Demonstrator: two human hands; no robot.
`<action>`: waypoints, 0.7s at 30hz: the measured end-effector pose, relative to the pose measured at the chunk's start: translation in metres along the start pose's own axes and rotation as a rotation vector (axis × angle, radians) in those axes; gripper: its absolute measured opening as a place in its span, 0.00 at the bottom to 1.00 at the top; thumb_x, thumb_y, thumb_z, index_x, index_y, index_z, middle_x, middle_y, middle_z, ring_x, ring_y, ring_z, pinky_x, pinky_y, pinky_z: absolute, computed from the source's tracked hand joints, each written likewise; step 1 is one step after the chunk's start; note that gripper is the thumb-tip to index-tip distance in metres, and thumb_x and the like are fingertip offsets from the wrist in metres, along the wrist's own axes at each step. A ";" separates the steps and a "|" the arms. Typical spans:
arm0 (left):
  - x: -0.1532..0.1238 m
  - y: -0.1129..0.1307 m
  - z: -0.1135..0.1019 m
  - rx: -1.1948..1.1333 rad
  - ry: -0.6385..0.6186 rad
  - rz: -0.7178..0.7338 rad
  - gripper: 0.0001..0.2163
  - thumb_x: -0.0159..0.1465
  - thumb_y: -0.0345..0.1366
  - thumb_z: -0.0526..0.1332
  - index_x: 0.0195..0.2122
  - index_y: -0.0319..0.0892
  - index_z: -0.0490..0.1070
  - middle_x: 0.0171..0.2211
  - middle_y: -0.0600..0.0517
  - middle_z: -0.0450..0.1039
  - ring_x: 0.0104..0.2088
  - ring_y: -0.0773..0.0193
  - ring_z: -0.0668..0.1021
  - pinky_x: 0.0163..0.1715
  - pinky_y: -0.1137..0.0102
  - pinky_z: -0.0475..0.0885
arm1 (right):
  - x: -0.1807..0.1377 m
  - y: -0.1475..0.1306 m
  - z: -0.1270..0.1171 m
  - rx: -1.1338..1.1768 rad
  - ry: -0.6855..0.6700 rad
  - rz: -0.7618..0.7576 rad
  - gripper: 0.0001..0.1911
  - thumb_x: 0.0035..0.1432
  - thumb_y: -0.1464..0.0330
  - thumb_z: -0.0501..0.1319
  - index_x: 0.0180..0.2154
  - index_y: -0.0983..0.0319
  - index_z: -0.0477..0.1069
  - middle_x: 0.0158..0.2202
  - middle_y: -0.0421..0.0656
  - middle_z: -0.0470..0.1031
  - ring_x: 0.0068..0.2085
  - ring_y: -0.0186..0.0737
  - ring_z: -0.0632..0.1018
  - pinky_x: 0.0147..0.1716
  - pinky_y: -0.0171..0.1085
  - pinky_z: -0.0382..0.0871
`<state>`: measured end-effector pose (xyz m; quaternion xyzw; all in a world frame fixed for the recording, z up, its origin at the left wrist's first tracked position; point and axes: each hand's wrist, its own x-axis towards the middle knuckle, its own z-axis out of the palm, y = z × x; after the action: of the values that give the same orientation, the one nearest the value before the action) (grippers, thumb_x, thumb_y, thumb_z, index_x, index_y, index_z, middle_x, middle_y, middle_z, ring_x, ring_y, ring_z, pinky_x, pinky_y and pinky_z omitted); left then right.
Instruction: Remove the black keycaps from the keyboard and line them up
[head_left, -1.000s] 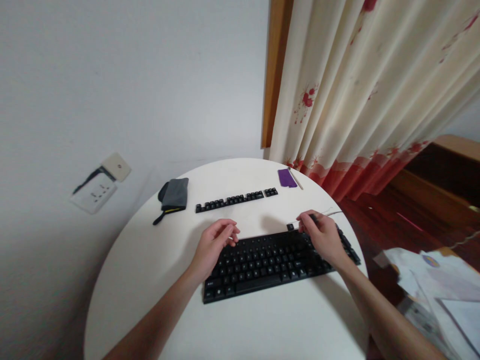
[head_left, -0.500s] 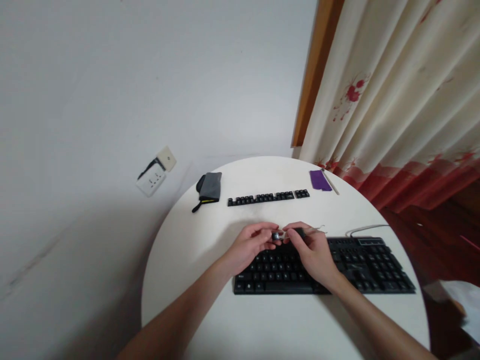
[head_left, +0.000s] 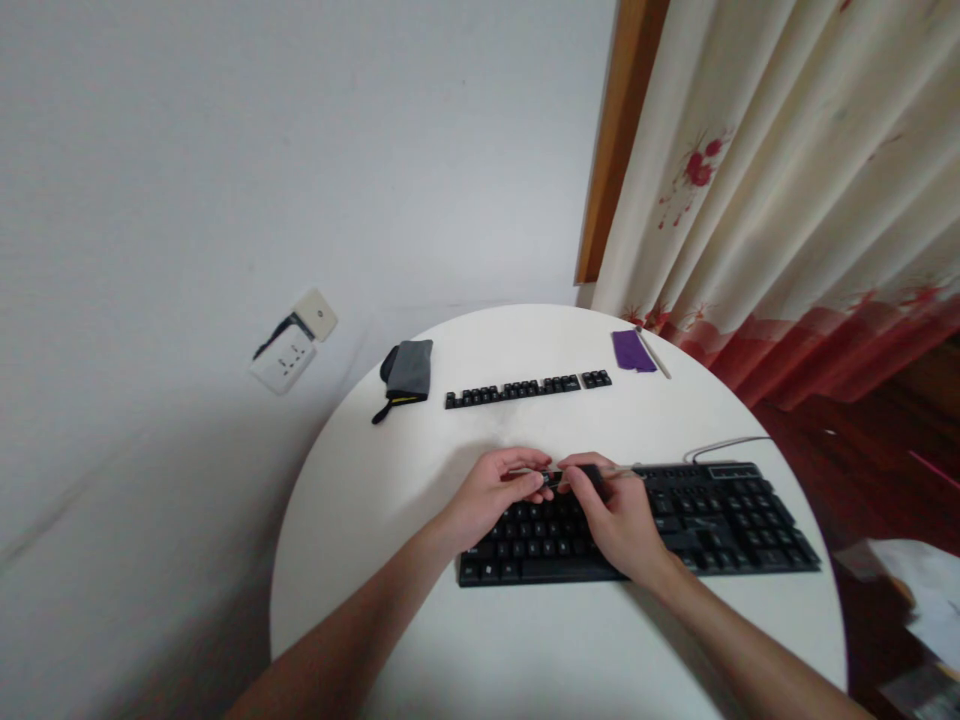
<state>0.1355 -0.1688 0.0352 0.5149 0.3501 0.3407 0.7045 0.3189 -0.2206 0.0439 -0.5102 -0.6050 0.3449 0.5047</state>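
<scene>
A black keyboard (head_left: 570, 570) lies on the table under both of my hands, its upper left part hidden by them. My left hand (head_left: 495, 495) is closed, pinching a small black keycap (head_left: 548, 479) just above the upper rows. My right hand (head_left: 619, 510) grips a keycap puller with a black body (head_left: 594, 477) and thin wire ends. Its wires on the left reach the keycap between my fingertips; whether they are still hooked round it is too small to tell.
A row of loose black keycaps (head_left: 517, 391) lies beyond the keyboard on the round white table (head_left: 352, 500). Behind it are a grey pouch (head_left: 411, 368), a purple cloth (head_left: 632, 351) and a thin pale stick (head_left: 656, 355). The keyboard cable (head_left: 724, 443) curves at the back right.
My hands have drawn slightly closer together, and the keycap has turned, with its shiny face showing less. The whole view has shifted a little.
</scene>
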 end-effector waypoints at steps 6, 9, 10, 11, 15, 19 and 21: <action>-0.001 0.003 0.001 0.038 -0.025 -0.006 0.13 0.57 0.37 0.69 0.42 0.38 0.76 0.36 0.48 0.78 0.33 0.62 0.79 0.35 0.70 0.73 | -0.001 -0.003 0.002 -0.053 -0.011 -0.040 0.11 0.66 0.65 0.56 0.37 0.61 0.75 0.32 0.43 0.80 0.33 0.41 0.80 0.37 0.37 0.73; -0.001 0.005 0.001 0.043 -0.041 0.004 0.12 0.56 0.35 0.70 0.40 0.39 0.76 0.32 0.50 0.77 0.31 0.64 0.78 0.33 0.70 0.72 | -0.002 -0.005 0.003 -0.066 -0.030 -0.070 0.10 0.66 0.65 0.56 0.39 0.60 0.75 0.32 0.43 0.80 0.33 0.41 0.80 0.38 0.37 0.73; -0.001 0.006 0.001 0.046 -0.042 0.005 0.11 0.56 0.35 0.70 0.40 0.39 0.76 0.32 0.50 0.77 0.31 0.64 0.78 0.33 0.71 0.72 | -0.002 -0.005 0.003 -0.067 -0.030 -0.082 0.10 0.66 0.65 0.56 0.39 0.60 0.75 0.32 0.43 0.80 0.33 0.41 0.80 0.39 0.37 0.73; -0.002 0.006 0.002 0.051 -0.040 0.005 0.11 0.57 0.35 0.70 0.40 0.39 0.76 0.33 0.50 0.78 0.31 0.64 0.79 0.34 0.71 0.72 | -0.002 -0.005 0.004 -0.068 -0.029 -0.088 0.10 0.65 0.66 0.56 0.39 0.60 0.75 0.32 0.43 0.80 0.33 0.41 0.80 0.39 0.37 0.73; -0.002 0.007 0.002 0.085 -0.017 0.008 0.10 0.59 0.35 0.68 0.41 0.40 0.75 0.34 0.50 0.78 0.34 0.64 0.79 0.36 0.71 0.73 | -0.002 -0.003 0.003 -0.066 -0.002 -0.066 0.09 0.65 0.67 0.56 0.39 0.60 0.75 0.32 0.42 0.80 0.33 0.40 0.80 0.38 0.37 0.73; -0.002 0.005 0.002 0.076 -0.002 0.022 0.09 0.59 0.35 0.68 0.40 0.40 0.76 0.38 0.49 0.79 0.36 0.62 0.80 0.39 0.70 0.74 | 0.000 0.000 0.002 -0.065 0.014 -0.044 0.09 0.65 0.67 0.57 0.39 0.61 0.75 0.31 0.42 0.79 0.33 0.41 0.80 0.38 0.38 0.72; -0.002 0.004 0.002 0.068 -0.002 0.014 0.10 0.57 0.34 0.70 0.41 0.41 0.76 0.40 0.49 0.79 0.37 0.62 0.81 0.42 0.68 0.74 | 0.000 0.000 0.002 -0.062 0.016 -0.039 0.09 0.65 0.67 0.57 0.38 0.61 0.75 0.32 0.43 0.80 0.33 0.41 0.80 0.38 0.37 0.72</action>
<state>0.1357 -0.1700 0.0398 0.5412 0.3570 0.3332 0.6846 0.3175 -0.2204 0.0436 -0.5165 -0.6211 0.3122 0.5000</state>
